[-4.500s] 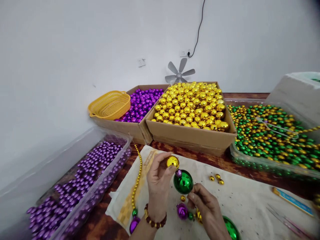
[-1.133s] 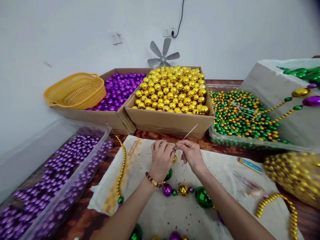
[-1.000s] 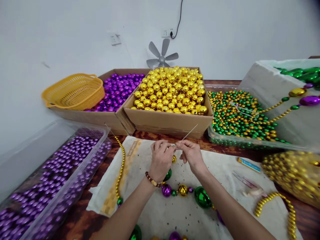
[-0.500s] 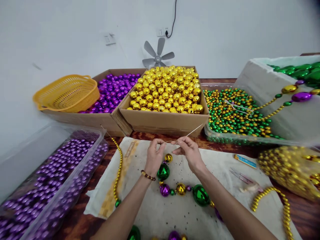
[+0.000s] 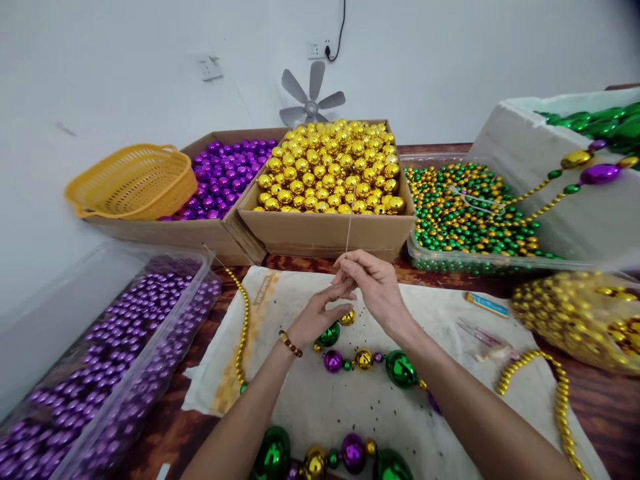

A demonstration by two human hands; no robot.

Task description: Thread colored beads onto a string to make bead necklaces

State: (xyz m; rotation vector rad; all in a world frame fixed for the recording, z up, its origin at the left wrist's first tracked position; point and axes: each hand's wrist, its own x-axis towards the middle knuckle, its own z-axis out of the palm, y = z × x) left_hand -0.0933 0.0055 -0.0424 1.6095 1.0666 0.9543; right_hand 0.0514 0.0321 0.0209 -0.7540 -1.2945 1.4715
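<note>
A thin, straight needle (image 5: pixel 349 223) points upward from my right hand (image 5: pixel 377 287), whose thumb and fingers are pinched around its lower end. My left hand (image 5: pixel 323 313) meets it from the left, fingers curled against the right fingertips and thumb slightly below. What the left fingers hold is hidden; no thread can be made out there now. Just under both hands lies a bead garland (image 5: pixel 364 359) of green, purple and gold balls on a white cloth (image 5: pixel 310 407). Its gold end ball (image 5: pixel 347 318) is beside my left thumb.
Boxes of gold balls (image 5: pixel 327 180) and purple balls (image 5: pixel 230 173) stand behind, with a yellow basket (image 5: pixel 135 183). Clear bins hold purple beads (image 5: pixel 125 340) and green-gold beads (image 5: pixel 455 207). Scissors (image 5: pixel 477 333), a small blue box (image 5: pixel 487 305) and a gold bead strand (image 5: pixel 560 387) lie right.
My hands have come together from slightly apart. The needle has swung from slanting right to nearly upright. The view has shifted, showing more of the garland near the front.
</note>
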